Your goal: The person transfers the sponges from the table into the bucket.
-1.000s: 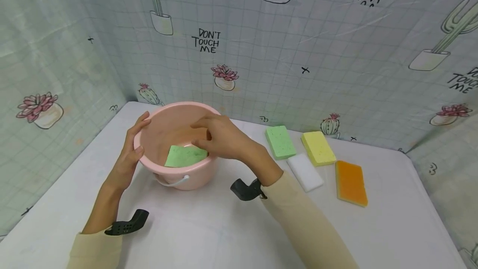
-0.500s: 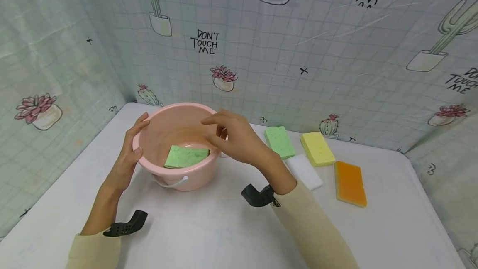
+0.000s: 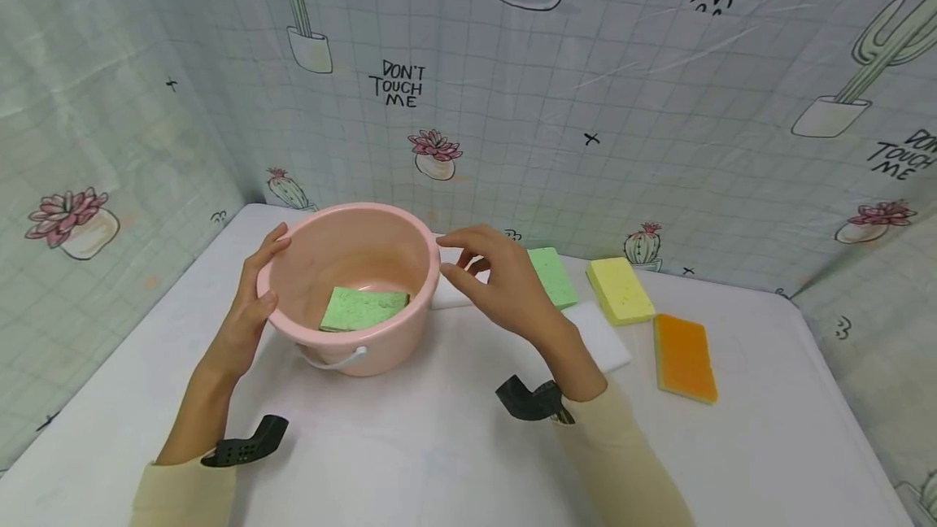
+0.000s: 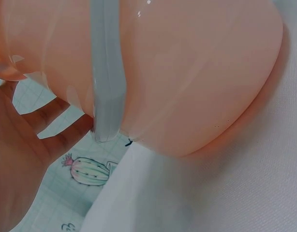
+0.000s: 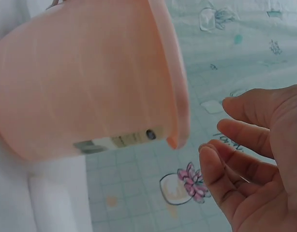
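A pink bucket (image 3: 388, 340) with a pale handle (image 3: 337, 361) stands at the left of the table. My left hand (image 3: 237, 320) holds it by the left side of its rim; in the left wrist view the fingers (image 4: 66, 137) reach along its outer wall beside the handle. Inside, on the bottom, lies a green sponge (image 3: 363, 310). Just right of the rim hovers my right hand (image 3: 505, 283), holding nothing. Its fingers are loosely bent and apart from the bucket in the right wrist view. A white block (image 3: 451, 294) is partly hidden behind the bucket and that hand.
Right of my right hand lie another green sponge (image 3: 554, 279), a yellow sponge (image 3: 621, 291), a white sponge (image 3: 599, 338) and an orange-topped sponge (image 3: 686, 358). A printed cloth (image 3: 468, 63) hangs behind the white table (image 3: 410, 446).
My right hand has come up out of the bucket and moved right, past the rim, leaving the green sponge inside. The left hand stays at the rim.
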`<state>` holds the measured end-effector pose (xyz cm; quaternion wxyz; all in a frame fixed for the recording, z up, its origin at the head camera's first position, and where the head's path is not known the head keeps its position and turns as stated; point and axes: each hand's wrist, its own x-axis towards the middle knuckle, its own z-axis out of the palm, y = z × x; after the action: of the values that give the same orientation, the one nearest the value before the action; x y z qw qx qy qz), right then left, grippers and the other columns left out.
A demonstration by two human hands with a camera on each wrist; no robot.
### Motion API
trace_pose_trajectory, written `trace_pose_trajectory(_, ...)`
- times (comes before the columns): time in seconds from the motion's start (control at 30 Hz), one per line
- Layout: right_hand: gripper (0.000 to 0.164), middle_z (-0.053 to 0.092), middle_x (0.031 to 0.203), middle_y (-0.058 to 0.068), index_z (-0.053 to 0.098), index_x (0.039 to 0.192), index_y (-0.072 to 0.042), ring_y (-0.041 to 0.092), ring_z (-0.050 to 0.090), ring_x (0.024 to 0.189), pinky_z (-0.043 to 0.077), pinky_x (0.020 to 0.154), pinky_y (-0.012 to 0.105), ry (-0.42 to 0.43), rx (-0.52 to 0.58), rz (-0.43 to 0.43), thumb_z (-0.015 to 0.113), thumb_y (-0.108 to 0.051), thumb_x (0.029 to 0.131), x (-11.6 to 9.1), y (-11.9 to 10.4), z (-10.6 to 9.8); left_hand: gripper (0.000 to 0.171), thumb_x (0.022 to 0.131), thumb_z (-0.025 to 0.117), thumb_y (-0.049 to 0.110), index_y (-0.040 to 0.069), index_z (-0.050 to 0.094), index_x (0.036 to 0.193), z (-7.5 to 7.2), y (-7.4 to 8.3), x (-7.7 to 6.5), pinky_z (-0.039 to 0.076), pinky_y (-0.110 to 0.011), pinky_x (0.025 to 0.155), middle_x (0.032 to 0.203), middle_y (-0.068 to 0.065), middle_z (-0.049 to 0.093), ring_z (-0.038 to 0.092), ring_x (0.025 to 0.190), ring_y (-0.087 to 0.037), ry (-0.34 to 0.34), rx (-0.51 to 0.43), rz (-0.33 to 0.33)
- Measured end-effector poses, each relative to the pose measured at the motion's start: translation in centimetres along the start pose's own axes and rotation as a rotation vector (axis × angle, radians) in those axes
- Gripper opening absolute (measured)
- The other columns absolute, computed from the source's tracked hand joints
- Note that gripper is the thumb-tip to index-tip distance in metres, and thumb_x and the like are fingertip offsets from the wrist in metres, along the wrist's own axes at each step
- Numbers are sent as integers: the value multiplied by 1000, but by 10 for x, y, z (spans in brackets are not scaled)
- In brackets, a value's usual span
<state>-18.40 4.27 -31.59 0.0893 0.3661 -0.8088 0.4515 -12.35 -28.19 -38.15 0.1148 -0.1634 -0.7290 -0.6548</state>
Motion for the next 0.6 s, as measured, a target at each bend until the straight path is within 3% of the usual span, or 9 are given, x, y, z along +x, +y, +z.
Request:
trace_pose_trajectory(0.17, 29, 63, 111, 3, 67, 117, -7, 11, 59, 84, 53, 72, 25, 29, -7, 42, 67, -12, 88, -12, 14, 2, 60, 91, 43, 21, 20, 28, 149, 0, 0, 0, -1, -59, 107, 159, 4, 6, 5, 143, -20, 0, -3, -2)
trace_pose_trajectory(0.4, 29, 63, 109, 1, 66, 118, -8, 11, 57, 85, 53, 74, 27, 100, -18, 120, 67, -12, 89, -28, 37, 7, 60, 91, 43, 21, 20, 27, 149, 0, 0, 0, 6, -44, 108, 159, 3, 6, 6, 142, -20, -7, -13, 10)
trace_pose_trajectory(0.6, 30, 62, 111, 2, 66, 118, -9, 11, 59, 86, 53, 74, 29, 148, -30, 136, 68, -13, 89, -38, 54, 6, 60, 92, 42, 21, 20, 27, 149, -1, -2, 0, 6, -41, 107, 159, 2, 6, 5, 142, -20, -9, -21, 15)
